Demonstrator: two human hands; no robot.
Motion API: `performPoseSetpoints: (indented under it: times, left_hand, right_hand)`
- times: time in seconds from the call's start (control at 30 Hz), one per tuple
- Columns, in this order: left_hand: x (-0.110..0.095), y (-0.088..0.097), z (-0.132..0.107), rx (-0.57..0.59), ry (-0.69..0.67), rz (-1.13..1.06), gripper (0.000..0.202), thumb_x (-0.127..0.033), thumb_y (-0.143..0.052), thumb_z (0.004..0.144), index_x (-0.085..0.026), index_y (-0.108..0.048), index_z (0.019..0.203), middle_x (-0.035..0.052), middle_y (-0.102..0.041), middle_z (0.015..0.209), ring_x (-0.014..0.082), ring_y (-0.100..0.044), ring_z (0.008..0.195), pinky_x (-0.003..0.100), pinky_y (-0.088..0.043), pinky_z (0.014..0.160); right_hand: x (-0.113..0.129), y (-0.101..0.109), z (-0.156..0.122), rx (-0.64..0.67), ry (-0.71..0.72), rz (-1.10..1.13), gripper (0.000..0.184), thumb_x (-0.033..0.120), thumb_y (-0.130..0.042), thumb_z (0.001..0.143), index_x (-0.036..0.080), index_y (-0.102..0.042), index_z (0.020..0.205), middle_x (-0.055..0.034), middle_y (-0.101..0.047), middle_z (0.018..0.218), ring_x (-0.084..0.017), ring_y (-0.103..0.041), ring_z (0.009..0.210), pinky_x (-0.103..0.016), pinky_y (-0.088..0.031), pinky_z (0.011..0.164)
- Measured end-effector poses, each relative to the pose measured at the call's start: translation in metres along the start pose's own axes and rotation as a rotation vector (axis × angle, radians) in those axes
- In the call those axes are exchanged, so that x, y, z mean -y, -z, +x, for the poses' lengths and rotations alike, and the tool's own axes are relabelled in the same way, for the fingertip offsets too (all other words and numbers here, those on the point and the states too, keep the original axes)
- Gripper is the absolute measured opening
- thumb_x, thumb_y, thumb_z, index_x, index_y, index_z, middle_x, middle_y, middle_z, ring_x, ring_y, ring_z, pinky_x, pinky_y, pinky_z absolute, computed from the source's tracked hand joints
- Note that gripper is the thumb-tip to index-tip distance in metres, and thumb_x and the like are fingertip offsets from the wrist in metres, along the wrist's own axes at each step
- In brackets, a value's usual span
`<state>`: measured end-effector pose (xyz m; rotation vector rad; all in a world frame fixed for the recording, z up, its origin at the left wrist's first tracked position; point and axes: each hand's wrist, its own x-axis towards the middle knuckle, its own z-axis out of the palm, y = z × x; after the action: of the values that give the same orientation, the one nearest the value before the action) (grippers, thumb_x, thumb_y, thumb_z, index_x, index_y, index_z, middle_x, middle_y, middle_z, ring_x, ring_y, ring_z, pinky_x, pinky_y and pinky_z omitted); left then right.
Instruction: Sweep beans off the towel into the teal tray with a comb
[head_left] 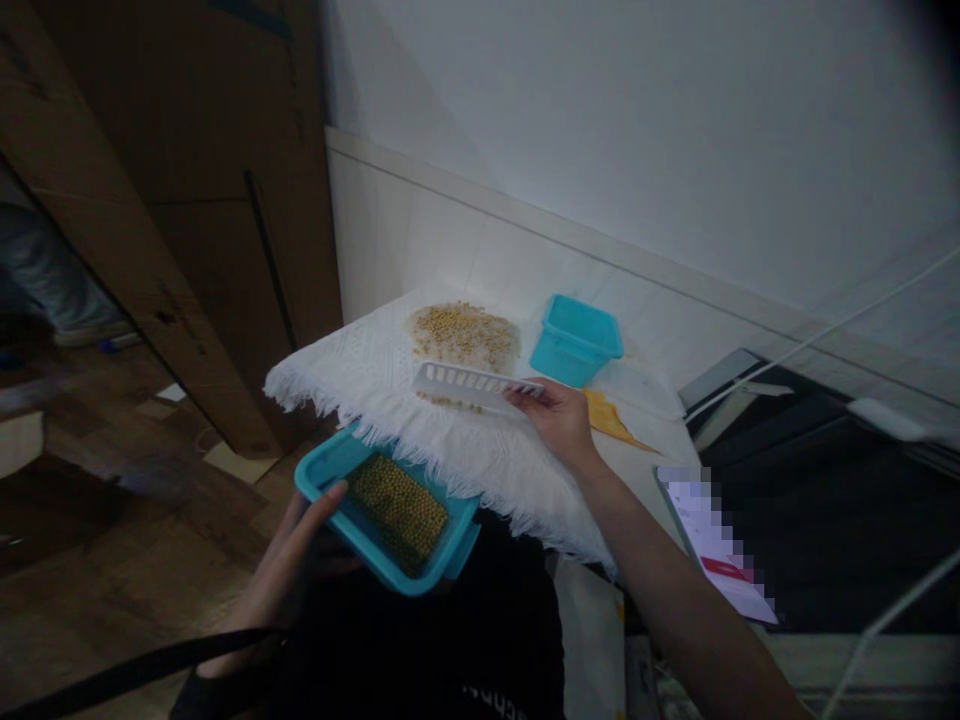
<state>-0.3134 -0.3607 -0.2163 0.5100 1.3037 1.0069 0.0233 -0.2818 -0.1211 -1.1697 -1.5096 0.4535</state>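
My left hand (311, 525) grips the rim of a blue plastic container (330, 460), thumb on its edge, below the table's front edge. Small yellowish-green beans (397, 505) lie in it. Fringed white cloth (360, 370) hangs over the container's far rim. My right hand (559, 415) pinches the end of a white slotted plastic tray (480, 380), which is tilted above the cloth. A few beans (450, 403) lie along the tray's near side. Behind the tray, a heap of yellow beans (465, 330) is spread on the cloth.
A second blue container (577, 340) stands at the back of the table near the wall. Beside it are a clear plastic lid (637, 385) and a yellow cloth or wrapper (615, 418). On the right lies a phone or tablet (712, 550). Large cardboard (240, 200) stands at left.
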Motion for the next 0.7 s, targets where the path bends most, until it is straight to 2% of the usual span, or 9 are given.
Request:
performPoseSetpoints:
  times: [0.07,0.17,0.3,0.43,0.6,0.7]
  left_hand:
    - [0.0000,-0.0020,-0.0021,-0.043,0.016,0.000,0.094,-0.066,-0.098,0.065,-0.034,-0.062,0.146,0.0062,-0.084,0.091,0.0430,-0.082,0.116,0.051,-0.071,0.091]
    - [-0.0004,-0.0036,-0.0047,-0.029,-0.032,0.004,0.091,-0.065,-0.098,0.065,-0.034,-0.065,0.143,0.0074,-0.086,0.104,0.0423,-0.078,0.124,0.047,-0.070,0.095]
    - [-0.0031,-0.0022,-0.0062,-0.020,0.023,0.044,0.097,-0.071,-0.096,0.063,-0.041,-0.062,0.149,0.0079,-0.084,0.118,0.0459,-0.080,0.118,0.056,-0.070,0.093]
    - [-0.0059,-0.0006,-0.0071,0.001,0.065,0.050,0.104,-0.073,-0.096,0.062,-0.043,-0.057,0.153,0.0090,-0.083,0.113,0.0478,-0.081,0.115,0.061,-0.069,0.092]
    - [-0.0043,0.0004,-0.0038,-0.003,0.073,0.042,0.104,-0.071,-0.097,0.063,-0.045,-0.055,0.154,0.0071,-0.083,0.106,0.0465,-0.082,0.112,0.060,-0.069,0.094]
    - [-0.0017,0.0018,0.0003,-0.009,0.069,0.031,0.105,-0.070,-0.098,0.062,-0.041,-0.056,0.154,0.0082,-0.083,0.110,0.0467,-0.082,0.111,0.060,-0.069,0.093]
  right_hand:
    - [0.0009,0.0012,-0.0006,0.017,0.005,-0.001,0.030,0.053,-0.090,0.078,0.023,-0.088,0.083,-0.0034,-0.084,0.080,-0.024,-0.079,0.076,-0.034,-0.063,0.072]
    - [0.0023,0.0011,-0.0012,0.022,0.005,0.001,0.031,0.054,-0.090,0.078,0.024,-0.088,0.084,-0.0037,-0.085,0.082,-0.024,-0.079,0.076,-0.034,-0.063,0.072]
    - [0.0044,-0.0003,-0.0021,0.020,-0.013,0.003,0.033,0.056,-0.090,0.077,0.023,-0.088,0.082,-0.0034,-0.085,0.081,-0.024,-0.079,0.077,-0.035,-0.063,0.074]
    - [0.0060,0.0000,-0.0028,0.028,-0.017,0.014,0.033,0.055,-0.091,0.076,0.023,-0.087,0.082,-0.0036,-0.084,0.079,-0.024,-0.078,0.074,-0.034,-0.063,0.072]
    - [0.0073,0.0001,-0.0028,0.023,-0.007,0.021,0.035,0.058,-0.091,0.075,0.023,-0.087,0.080,-0.0037,-0.084,0.078,-0.024,-0.078,0.073,-0.035,-0.063,0.072]
    - [0.0083,-0.0003,-0.0033,0.036,-0.014,0.018,0.038,0.060,-0.091,0.074,0.023,-0.087,0.079,-0.0035,-0.083,0.076,-0.024,-0.078,0.072,-0.035,-0.063,0.070]
